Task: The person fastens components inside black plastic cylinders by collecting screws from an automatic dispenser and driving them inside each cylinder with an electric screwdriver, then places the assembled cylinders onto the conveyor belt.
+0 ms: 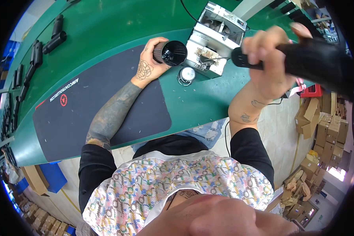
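My left hand (150,63) is wrapped around a black cylindrical housing (158,53) standing on the table. Its open end faces up, and a dark part shows inside. Raised high on the right, my right hand (269,59) grips a black electric screwdriver (310,63), large and partly blurred close to the camera. The thin shaft points left, its tip over the front of a silver metal screw feeder (208,41). Whether a screw sits on the tip is too small to tell. Beside the housing lies a small round silver-and-white part (187,74) with a wire loop.
Under my left forearm lies a dark grey mat (102,106) on the green table (200,102). Several black tubular parts (35,55) line the table's far left. Small bits are scattered near the feeder. Cardboard boxes (328,133) are stacked on the floor at right.
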Available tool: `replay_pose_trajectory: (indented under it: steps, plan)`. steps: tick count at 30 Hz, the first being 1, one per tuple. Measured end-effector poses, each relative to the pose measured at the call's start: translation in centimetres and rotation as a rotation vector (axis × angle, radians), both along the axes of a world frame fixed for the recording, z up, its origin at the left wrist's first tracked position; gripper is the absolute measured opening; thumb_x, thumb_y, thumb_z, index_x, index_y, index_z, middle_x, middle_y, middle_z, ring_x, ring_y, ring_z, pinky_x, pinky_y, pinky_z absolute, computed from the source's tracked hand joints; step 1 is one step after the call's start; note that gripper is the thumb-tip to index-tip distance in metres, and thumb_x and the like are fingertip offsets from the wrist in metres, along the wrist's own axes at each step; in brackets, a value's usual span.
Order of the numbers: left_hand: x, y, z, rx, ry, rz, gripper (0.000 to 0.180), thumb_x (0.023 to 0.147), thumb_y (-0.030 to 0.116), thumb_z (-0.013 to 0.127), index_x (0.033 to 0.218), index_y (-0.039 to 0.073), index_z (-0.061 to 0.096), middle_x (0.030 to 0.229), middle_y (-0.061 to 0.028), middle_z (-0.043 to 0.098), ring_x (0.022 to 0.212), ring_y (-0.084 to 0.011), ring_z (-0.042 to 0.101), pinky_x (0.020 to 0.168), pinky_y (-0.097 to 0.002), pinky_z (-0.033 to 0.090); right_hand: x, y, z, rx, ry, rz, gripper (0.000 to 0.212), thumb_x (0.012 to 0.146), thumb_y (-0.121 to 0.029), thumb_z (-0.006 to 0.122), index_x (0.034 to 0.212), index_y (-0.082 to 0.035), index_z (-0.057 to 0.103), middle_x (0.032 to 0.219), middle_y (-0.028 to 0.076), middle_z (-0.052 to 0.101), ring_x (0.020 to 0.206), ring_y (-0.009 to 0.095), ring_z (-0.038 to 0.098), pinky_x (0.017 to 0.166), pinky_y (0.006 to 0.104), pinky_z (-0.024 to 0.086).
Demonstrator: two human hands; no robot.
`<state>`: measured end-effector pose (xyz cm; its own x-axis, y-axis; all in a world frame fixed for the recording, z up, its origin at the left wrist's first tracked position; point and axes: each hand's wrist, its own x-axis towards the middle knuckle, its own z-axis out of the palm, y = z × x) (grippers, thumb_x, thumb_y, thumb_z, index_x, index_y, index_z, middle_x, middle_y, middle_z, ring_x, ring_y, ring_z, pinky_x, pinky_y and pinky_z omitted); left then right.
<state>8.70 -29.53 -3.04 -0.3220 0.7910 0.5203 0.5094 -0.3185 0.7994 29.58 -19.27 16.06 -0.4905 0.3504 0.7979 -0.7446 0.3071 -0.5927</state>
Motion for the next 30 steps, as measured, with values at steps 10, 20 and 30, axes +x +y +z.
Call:
replay_pose_trajectory:
  steps: [10, 20, 30]
  plan:
    - [-0.2, -0.3, -0.2, 0.013, -0.067, -0.001, 0.06, 0.062, 0.002, 0.079, 0.117, 0.008, 0.053, 0.112, -0.0084, 0.058, 0.099, -0.0237, 0.061, 0.09, -0.033, 0.048, -1.9, -1.1, -0.7, -0.337, -0.158, 0.037, 0.059, 0.082, -0.009, 0.072, 0.126, -0.004, 0.034, 0.069, 0.006, 0.055, 0.054, 0.013, 0.051, 0.052, 0.0213, 0.041]
    - [-1.0, -0.7, 0.2, 0.069, 0.085, 0.006, 0.059, 0.061, 0.0, 0.078, 0.115, 0.008, 0.055, 0.113, -0.0081, 0.056, 0.1, -0.0234, 0.058, 0.09, -0.0331, 0.047, 2.6, -1.0, 1.1, -0.302, 0.161, 0.506, 0.054, 0.095, -0.033, 0.062, 0.141, -0.02, 0.036, 0.088, 0.001, 0.055, 0.074, 0.013, 0.056, 0.072, 0.0307, 0.043]
    - [-1.0, 0.0, 0.8, 0.045, 0.049, 0.022, 0.06, 0.059, 0.003, 0.079, 0.115, 0.008, 0.056, 0.113, -0.0081, 0.055, 0.102, -0.0245, 0.057, 0.091, -0.0338, 0.046, -4.2, -3.4, -1.9, -0.212, 0.097, -0.004, 0.064, 0.081, 0.002, 0.07, 0.128, -0.013, 0.029, 0.073, 0.004, 0.058, 0.056, 0.014, 0.053, 0.054, 0.0244, 0.045]
